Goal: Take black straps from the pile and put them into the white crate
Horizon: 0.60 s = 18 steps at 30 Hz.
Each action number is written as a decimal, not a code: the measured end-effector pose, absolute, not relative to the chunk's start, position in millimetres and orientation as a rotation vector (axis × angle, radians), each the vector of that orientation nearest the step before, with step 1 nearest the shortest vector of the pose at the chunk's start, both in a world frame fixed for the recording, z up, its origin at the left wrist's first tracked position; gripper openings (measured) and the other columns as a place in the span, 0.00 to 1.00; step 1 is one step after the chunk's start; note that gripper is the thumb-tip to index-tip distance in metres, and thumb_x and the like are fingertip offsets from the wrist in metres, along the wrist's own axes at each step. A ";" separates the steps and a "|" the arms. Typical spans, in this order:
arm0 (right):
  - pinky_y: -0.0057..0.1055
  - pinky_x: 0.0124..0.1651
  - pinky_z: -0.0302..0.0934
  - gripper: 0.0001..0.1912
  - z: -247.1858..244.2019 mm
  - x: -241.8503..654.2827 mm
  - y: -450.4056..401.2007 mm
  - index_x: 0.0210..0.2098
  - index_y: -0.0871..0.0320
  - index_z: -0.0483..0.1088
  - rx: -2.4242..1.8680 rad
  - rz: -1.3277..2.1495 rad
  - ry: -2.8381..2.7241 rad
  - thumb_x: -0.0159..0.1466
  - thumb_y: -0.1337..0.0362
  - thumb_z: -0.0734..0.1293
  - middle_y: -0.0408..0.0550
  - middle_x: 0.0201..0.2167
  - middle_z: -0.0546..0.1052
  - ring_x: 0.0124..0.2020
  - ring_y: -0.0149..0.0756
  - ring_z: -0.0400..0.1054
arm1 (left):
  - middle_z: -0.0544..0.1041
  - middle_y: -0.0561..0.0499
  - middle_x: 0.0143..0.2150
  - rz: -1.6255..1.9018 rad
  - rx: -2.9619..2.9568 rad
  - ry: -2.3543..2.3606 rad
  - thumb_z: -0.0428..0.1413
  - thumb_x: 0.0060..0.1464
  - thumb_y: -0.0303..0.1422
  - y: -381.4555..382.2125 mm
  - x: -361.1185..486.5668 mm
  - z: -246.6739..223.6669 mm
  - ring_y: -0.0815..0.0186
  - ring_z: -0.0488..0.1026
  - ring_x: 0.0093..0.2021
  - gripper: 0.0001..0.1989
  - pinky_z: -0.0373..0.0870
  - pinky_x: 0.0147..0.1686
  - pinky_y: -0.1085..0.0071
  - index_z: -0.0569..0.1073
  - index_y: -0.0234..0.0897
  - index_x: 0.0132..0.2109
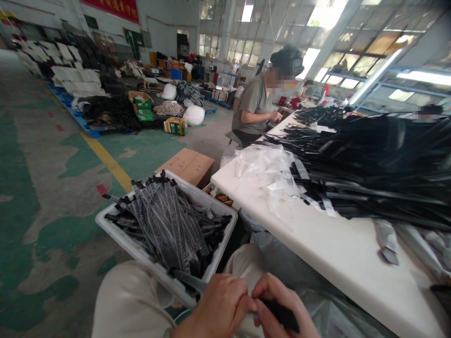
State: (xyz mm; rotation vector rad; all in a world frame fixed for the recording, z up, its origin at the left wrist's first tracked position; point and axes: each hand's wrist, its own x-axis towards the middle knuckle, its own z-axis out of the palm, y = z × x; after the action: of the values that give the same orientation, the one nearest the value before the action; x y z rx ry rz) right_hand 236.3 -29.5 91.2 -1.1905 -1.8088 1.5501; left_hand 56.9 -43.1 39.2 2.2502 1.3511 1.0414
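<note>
My left hand [218, 303] is closed in a pinch low in the view, above my lap. Beside it, my right hand [276, 293] is closed round a black strap [284, 315]; the fingertips of both hands meet at its near end. A greyish, plastic-covered length of strap sticks out to the left from behind my left hand, over the rim of a white bin [225, 239]. Whether both lengths are one strap is hidden by my fingers. In the bin lie many black straps in clear sleeves [165, 220], piled loosely.
A white-topped table [338, 244] runs along the right, with clear plastic sleeves [271, 173] and a large heap of black straps [387, 159]. Behind the bin stands a cardboard box [186, 165]. A co-worker [252, 105] sits at the table's far side. Loaded pallets [82, 123] line the floor.
</note>
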 end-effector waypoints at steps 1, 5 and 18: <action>0.26 0.27 0.62 0.24 96.0 240.5 -27.3 0.44 0.56 0.68 -1.199 1.603 -1.760 0.66 0.41 0.63 0.48 0.30 0.76 0.23 0.31 0.67 | 0.72 0.54 0.21 1.024 2.292 1.369 0.28 0.70 0.44 -41.5 55.0 41.1 0.67 0.70 0.22 0.31 0.58 0.25 0.68 0.65 0.40 0.27; 0.30 0.32 0.67 0.31 104.5 251.1 -17.3 0.54 0.57 0.68 -1.311 1.800 -1.679 0.65 0.38 0.61 0.52 0.34 0.79 0.27 0.36 0.73 | 0.74 0.53 0.22 0.917 2.390 1.438 0.28 0.70 0.44 -34.6 46.5 43.5 0.64 0.73 0.23 0.31 0.58 0.25 0.66 0.66 0.40 0.28; 0.27 0.27 0.68 0.25 96.6 166.6 17.4 0.28 0.66 0.79 -1.260 2.095 -1.316 0.47 0.47 0.79 0.51 0.22 0.79 0.22 0.35 0.75 | 0.78 0.44 0.36 1.053 2.075 1.603 0.25 0.65 0.53 -39.9 -11.8 27.3 0.58 0.77 0.37 0.36 0.71 0.37 0.63 0.71 0.38 0.40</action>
State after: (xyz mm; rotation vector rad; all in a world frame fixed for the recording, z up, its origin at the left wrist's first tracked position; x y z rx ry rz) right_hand 166.6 17.4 96.6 -1.2605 -1.3158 2.0949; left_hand -11.8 -39.9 27.3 2.0752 1.6031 1.0525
